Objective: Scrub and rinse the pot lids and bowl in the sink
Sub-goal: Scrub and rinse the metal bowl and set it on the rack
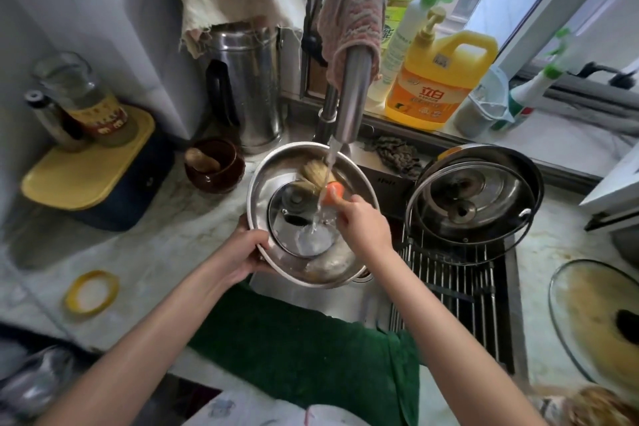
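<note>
Because the stream (326, 168) from the faucet (352, 93) must land inside the bowl (264, 180), we hold the bowl over the sink (311, 299), directly under the spout. Our left hand (247, 251) grips the near-left rim, fingers (259, 239) curled over it, to steady the bowl against brush pressure. Our right hand (363, 225) is closed round the orange handle of the brush (332, 192), bristles at the far wall. One lid (288, 218) lies inside the bowl, so a single stream rinses both. Further lids (491, 188) rest in the pan (534, 180) on the rack (449, 282), to the right.
</note>
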